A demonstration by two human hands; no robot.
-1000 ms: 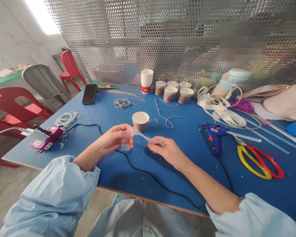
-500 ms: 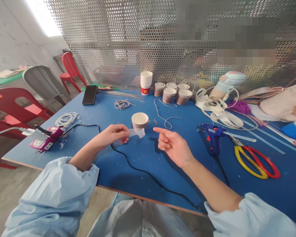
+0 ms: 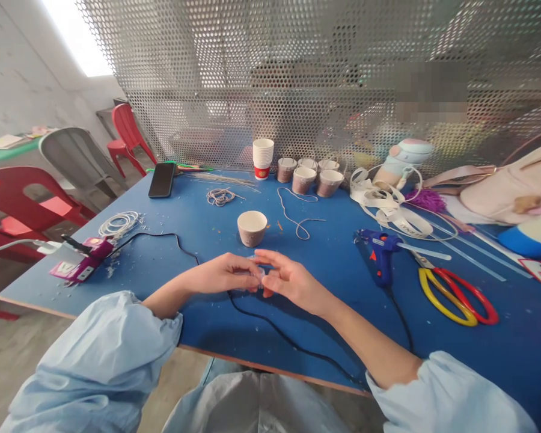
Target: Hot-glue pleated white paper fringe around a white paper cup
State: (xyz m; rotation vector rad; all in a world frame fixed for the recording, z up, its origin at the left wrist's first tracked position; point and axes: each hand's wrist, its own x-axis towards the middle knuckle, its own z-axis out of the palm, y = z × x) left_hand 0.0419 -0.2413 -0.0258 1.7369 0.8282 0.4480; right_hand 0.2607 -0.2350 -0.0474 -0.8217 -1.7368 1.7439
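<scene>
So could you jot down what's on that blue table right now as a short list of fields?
left hand: pinching a small clear pleated strip, fingertips meeting the other hand
right hand: fingers on the same strip
nearest cup: paper cup, upright, just beyond the hands
cable: black cord running under the hands
right side: blue glue gun, scissors with yellow and red handles
far edge: stack of cups, three more cups, phone
surface: blue table
</scene>
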